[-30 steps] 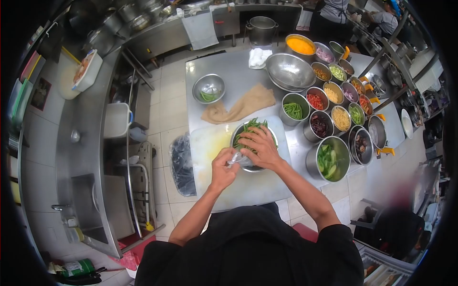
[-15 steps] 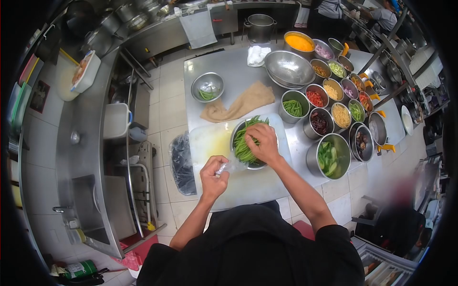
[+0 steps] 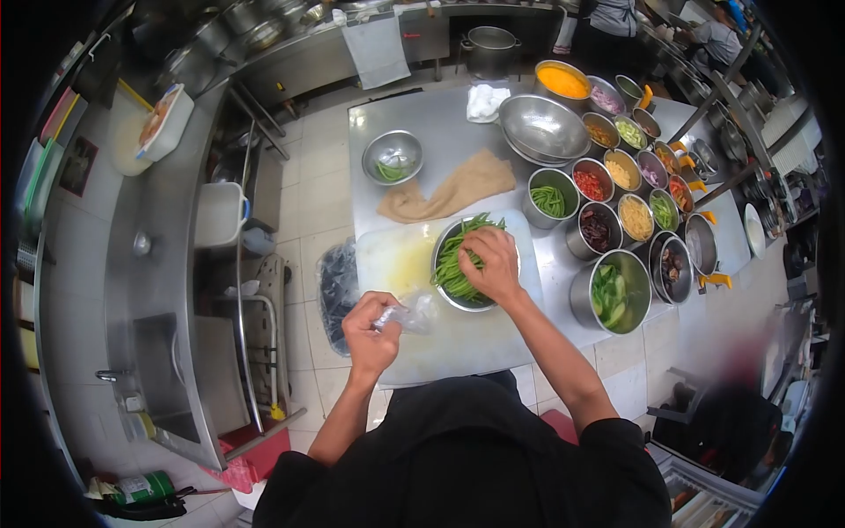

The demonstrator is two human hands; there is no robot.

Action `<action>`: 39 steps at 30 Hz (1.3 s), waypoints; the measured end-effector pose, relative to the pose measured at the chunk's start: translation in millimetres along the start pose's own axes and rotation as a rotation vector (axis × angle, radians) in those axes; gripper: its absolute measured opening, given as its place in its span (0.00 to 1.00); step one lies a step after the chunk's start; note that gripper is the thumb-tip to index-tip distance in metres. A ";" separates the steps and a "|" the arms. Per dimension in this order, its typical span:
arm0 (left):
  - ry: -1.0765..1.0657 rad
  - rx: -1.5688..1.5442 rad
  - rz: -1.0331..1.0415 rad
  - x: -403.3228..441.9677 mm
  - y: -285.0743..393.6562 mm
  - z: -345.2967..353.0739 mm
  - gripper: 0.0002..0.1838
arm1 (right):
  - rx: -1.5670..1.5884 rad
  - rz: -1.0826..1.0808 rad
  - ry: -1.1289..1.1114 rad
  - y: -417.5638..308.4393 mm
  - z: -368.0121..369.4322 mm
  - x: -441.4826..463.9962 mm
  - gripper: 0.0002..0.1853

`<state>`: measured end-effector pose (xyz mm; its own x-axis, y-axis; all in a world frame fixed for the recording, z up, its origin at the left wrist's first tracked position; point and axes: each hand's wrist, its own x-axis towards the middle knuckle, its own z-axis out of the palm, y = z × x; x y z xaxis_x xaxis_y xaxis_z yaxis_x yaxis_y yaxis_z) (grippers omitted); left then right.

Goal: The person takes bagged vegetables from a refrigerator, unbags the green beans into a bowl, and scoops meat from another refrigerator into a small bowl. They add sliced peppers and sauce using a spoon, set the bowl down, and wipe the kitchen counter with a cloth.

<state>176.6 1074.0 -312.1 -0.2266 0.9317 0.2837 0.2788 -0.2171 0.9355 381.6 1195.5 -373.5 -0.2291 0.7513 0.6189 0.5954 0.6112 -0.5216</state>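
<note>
Left hand (image 3: 371,333): closed tight, pinched the gathered end of a crumpled bag between thumb and fingers, over the near left part of the cutting board.
Clear plastic bag (image 3: 415,315): hung out from the fist toward the right, just beside the mixing bowl.
Right hand (image 3: 491,262): lay on the heap with bent fingers pointing down into it; could not tell whether pinching any, with fingertips hidden.
Green beans (image 3: 454,275): filled the mixing bowl, poked up past its far rim.
Steel mixing bowl (image 3: 473,308): stood upright on the right half of the board.
White cutting board (image 3: 493,345): lay flat at the near end of the table, bore a yellowish stain left of the mixing bowl.
Steel table (image 3: 414,113): extended away beneath everything above.
Tan cloth (image 3: 456,187): lay rumpled just beyond the board.
Small steel bowl (image 3: 377,148): stood beyond the cloth's left end, held a few green pieces.
Perforated colander (image 3: 544,125): stood beyond the cloth's right end.
Tall steel pot (image 3: 640,308): stood right of the board, held cut leafy greens.
</note>
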 end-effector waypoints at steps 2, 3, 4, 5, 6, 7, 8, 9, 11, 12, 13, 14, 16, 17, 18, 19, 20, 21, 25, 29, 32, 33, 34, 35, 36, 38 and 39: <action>0.026 -0.023 0.018 -1.4 -5.3 -8.3 0.06 | -0.028 -0.022 -0.017 -3.6 0.5 -2.0 0.08; 0.049 -0.047 0.035 -1.0 -6.6 -13.4 0.06 | -0.029 -0.023 -0.018 -6.7 -0.9 -1.7 0.08; 0.051 -0.048 0.034 0.1 -7.3 -18.2 0.06 | -0.041 -0.018 -0.018 -9.7 -2.6 -1.9 0.10; 0.149 -0.138 -0.062 1.5 -6.2 -24.1 0.06 | -0.050 -0.013 -0.019 -12.6 -3.4 -1.8 0.12; 0.249 -0.225 -0.159 1.9 -6.5 -32.9 0.06 | -0.046 -0.014 -0.024 -13.1 -2.8 -3.0 0.12; 0.255 -0.222 -0.163 1.1 -18.0 -46.1 0.06 | -0.061 -0.004 -0.041 -12.8 -2.8 -4.3 0.13; 0.350 -0.119 -0.132 0.0 -40.9 -61.6 0.06 | -0.076 0.003 -0.056 -12.6 -2.5 -4.7 0.15; 0.444 -0.017 -0.099 -0.9 -63.7 -74.7 0.05 | -0.074 0.000 -0.058 -13.2 -2.0 -4.7 0.15; 0.507 0.079 -0.151 -2.4 -99.1 -91.6 0.05 | -0.088 0.010 -0.062 -14.8 -1.5 -4.6 0.15; 0.565 0.175 -0.205 -4.5 -118.1 -99.1 0.04 | -0.088 0.011 -0.061 -15.3 -0.9 -4.4 0.15; 0.533 0.385 -0.296 -9.2 -140.9 -106.9 0.06 | -0.091 0.001 -0.059 -15.7 -0.3 -3.8 0.16; 0.527 0.384 -0.292 -13.1 -162.9 -112.2 0.06 | -0.096 -0.008 -0.055 -16.2 0.3 -3.3 0.16; 0.308 0.597 -0.265 -19.6 -199.9 -117.3 0.10 | -0.095 -0.006 -0.048 -17.5 3.2 -4.8 0.16; 0.206 0.599 -0.447 -18.3 -210.5 -115.5 0.18 | -0.091 -0.013 -0.044 -17.5 4.3 -4.2 0.17; 0.201 0.592 -0.442 -16.6 -222.0 -113.2 0.18 | -0.100 -0.013 -0.040 -18.0 4.1 -3.7 0.17; 0.149 0.707 -0.275 -16.9 -233.1 -111.0 0.20 | -0.125 -0.021 -0.056 -19.4 3.7 -4.9 0.17; 0.098 0.815 -0.104 -15.0 -239.7 -108.4 0.23 | -0.151 -0.030 -0.070 -20.0 3.5 -4.4 0.18; 0.089 0.827 -0.150 -4.4 -228.5 -103.0 0.25 | -0.161 -0.028 -0.068 -21.0 3.3 -1.9 0.18; -0.032 0.298 -0.438 31.9 -153.5 -56.5 0.18 | -0.150 0.001 -0.089 -21.2 2.1 -3.7 0.17; -0.299 -0.077 -0.349 54.5 -119.7 16.4 0.20 | -0.164 0.032 -0.112 -24.0 2.9 -2.7 0.17; -0.381 -0.166 -0.332 61.7 -110.8 61.9 0.23 | -0.217 0.120 -0.051 -38.5 -10.3 0.0 0.19; -0.429 -0.219 -0.372 64.0 -104.9 70.7 0.25 | -0.221 0.121 -0.045 -37.9 -12.3 -4.8 0.19; -0.437 -0.221 -0.367 65.3 -99.2 74.8 0.25 | -0.186 0.244 0.111 -35.7 -14.8 -11.8 0.21; -0.437 -0.179 -0.408 65.4 -90.4 77.0 0.26 | -0.150 0.368 0.269 -33.9 -15.4 -19.3 0.23; -0.437 -0.137 -0.452 63.7 -85.6 79.3 0.27 | -0.157 0.375 0.275 -31.4 -12.4 -28.6 0.23; -0.414 -0.095 -0.449 57.6 -86.9 85.5 0.28 | 0.134 0.652 0.523 -22.8 -2.9 -48.9 0.26; -0.381 -0.052 -0.446 54.3 -88.3 88.6 0.29 | 0.162 0.690 0.543 -22.5 1.6 -55.1 0.26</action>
<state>222.4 1169.6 -397.9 0.0429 0.9732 -0.2258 0.1849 0.2144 0.9591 379.6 1140.7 -396.9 0.5605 0.7688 0.3079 0.3401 0.1253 -0.9320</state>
